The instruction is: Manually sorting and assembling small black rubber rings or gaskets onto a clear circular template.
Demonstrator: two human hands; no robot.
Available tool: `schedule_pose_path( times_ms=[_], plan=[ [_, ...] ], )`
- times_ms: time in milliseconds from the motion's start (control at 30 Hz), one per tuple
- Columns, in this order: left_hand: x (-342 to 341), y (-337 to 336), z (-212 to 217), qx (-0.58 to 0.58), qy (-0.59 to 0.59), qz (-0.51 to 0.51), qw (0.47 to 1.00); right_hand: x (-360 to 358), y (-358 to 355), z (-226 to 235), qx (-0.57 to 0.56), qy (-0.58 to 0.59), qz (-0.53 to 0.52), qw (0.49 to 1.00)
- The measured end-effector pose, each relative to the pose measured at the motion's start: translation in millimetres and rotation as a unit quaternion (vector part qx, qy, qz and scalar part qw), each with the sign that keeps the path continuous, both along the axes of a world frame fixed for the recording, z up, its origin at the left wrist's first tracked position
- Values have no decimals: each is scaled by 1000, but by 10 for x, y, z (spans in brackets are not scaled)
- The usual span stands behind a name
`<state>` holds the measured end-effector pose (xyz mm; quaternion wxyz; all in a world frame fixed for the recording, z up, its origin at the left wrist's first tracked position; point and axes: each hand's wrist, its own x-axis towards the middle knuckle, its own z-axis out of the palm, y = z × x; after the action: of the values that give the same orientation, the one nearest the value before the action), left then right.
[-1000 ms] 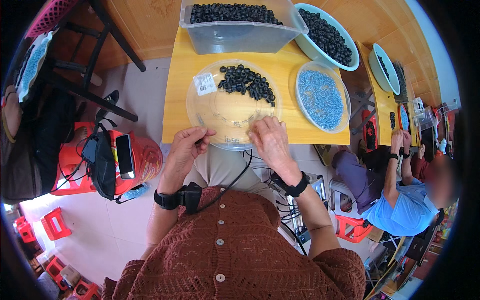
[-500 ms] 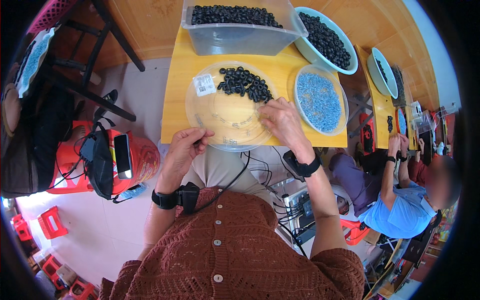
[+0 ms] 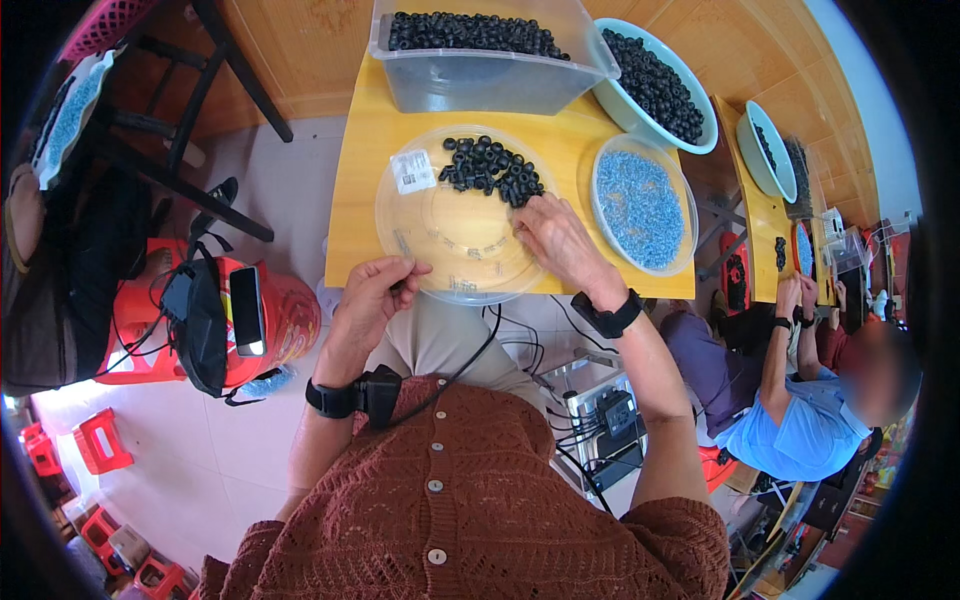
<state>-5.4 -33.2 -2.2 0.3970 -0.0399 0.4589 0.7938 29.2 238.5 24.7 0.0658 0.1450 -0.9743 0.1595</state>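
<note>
A round clear plastic tray [image 3: 410,220] lies at the front edge of the yellow table, with a heap of small black ring-like pieces [image 3: 485,165] on its far side. At the heap's right end is my right hand [image 3: 562,240], fingers bent down and close together by the nearest pieces; what they pinch, if anything, is hidden. My left hand [image 3: 375,292] is at the tray's near left rim, thumb and forefinger pressed together, the other fingers curled. Anything in that pinch is too small to name. Right of the tray, a round clear dish [image 3: 692,222] holds many small blue pieces [image 3: 635,205].
Behind the tray stand a clear bin [image 3: 480,85] and a pale green basin [image 3: 708,125], both full of black pieces. To the right a person in a blue shirt [image 3: 795,430] works at another table. Cables and a metal case [image 3: 590,385] are below; a red stool [image 3: 275,310] stands left.
My right hand has shifted slightly toward the black heap and its fingers have drawn closer together and downward. My left hand stays almost where it was.
</note>
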Motion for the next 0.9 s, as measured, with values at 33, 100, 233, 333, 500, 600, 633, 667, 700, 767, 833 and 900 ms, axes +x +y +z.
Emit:
schedule_pose_path(
  times_ms=[33,100,233,333,500,600,633,667,700,767,833,900],
  plan=[
    [-6,-5,-2,0,3,-1,1000,-18,22,2,-2,-10,5,1000],
    [-5,5,15,-3,0,-2,1000,-54,134,100,-46,15,-18,999],
    [1,-8,-18,-6,-1,1,1000,-80,153,508,-90,46,-65,993],
    [12,-15,0,-3,-2,10,1000,-29,137,432,-94,35,-77,992],
    [11,4,0,-8,2,2,1000,116,107,115,-114,35,-87,989],
    [16,2,14,-9,4,0,1000,155,29,60,-148,25,-101,984],
    [16,-3,20,-10,6,1,1000,161,14,61,-154,20,-102,983],
    [15,-9,17,-11,6,2,1000,170,-3,59,-159,15,-103,982],
    [14,-14,10,6,7,-1,1000,183,-27,55,-160,15,-102,982],
    [7,-29,15,21,10,-1,1000,202,-95,37,-184,10,-113,976],
    [5,-33,52,59,-6,9,998,215,-172,11,-192,25,-112,975],
    [19,-42,117,72,-19,4,997,243,-269,2,-198,39,-111,973]
  ],
)
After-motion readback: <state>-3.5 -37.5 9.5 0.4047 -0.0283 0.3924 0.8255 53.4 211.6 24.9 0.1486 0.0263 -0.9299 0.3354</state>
